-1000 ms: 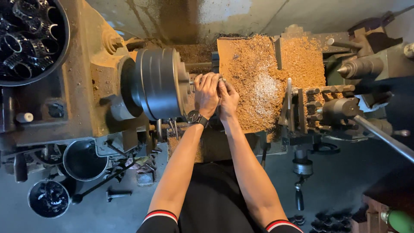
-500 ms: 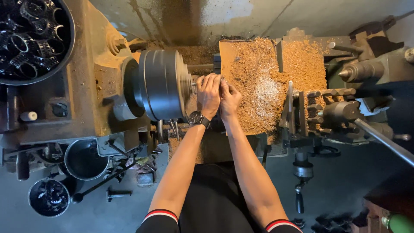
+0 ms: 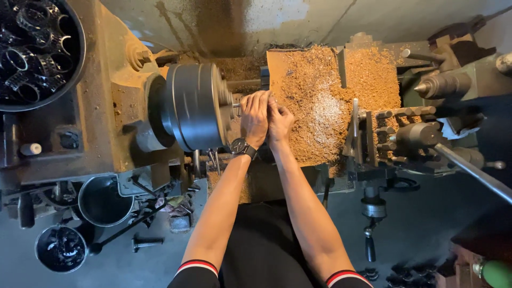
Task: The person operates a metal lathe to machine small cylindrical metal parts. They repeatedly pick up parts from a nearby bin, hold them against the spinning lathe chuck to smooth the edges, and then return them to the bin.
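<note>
Golden chips (image 3: 325,101) cover the machine bed mid-frame. Both my hands stay pressed together at the big grey chuck (image 3: 194,106); my left hand (image 3: 256,114) and right hand (image 3: 278,121) pinch something small I cannot make out.

Soft, warm light is falling from above and a little from the far side, brightening the pale wall (image 3: 250,21) beyond my lathe and the heap of golden shavings (image 3: 325,106), where a whitish patch is glaring. My forearms are catching the same light evenly, and my left hand (image 3: 255,118) and right hand (image 3: 278,121) are showing sharp. The near floor (image 3: 426,229) is sinking into dim blue-grey shadow, and the right edge is going almost black. The chuck (image 3: 194,106) is smearing with motion blur. The wide lens is bending lines at the corners, stretching the tub of dark rings (image 3: 37,53) at far left.
</note>
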